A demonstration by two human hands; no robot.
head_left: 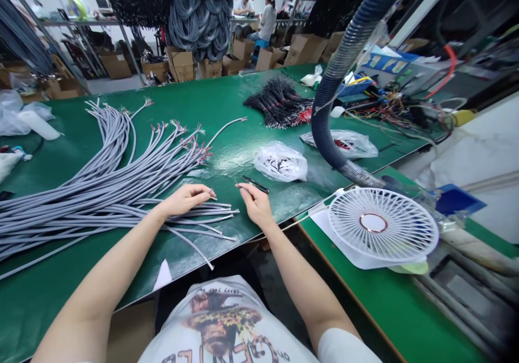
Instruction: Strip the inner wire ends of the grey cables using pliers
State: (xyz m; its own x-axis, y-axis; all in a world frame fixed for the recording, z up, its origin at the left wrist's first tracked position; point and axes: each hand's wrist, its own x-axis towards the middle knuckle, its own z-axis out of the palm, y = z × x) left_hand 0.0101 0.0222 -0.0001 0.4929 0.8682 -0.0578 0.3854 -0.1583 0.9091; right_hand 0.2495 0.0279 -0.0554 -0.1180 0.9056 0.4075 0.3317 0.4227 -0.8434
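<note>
My left hand [187,199] is closed in a pinch over the grey cables, and a short pale cable end shows at its fingertips. A little to the right, my right hand [256,204] has thumb and finger pressed together; anything between them is too small to make out. Just behind it is a dark slim hand tool [255,183], perhaps tweezers or snips; whether the hand touches it I cannot tell. Under and beside my left hand runs a bundle of grey cables [101,198], several with stripped ends showing fine red and white wires.
A clear bag of small parts [280,161] lies beyond my right hand, with a pile of black wires [278,101] farther back. A ribbed hose [324,114] arches down at the right beside a white fan [383,225]. The green table's [227,255] front edge runs before me.
</note>
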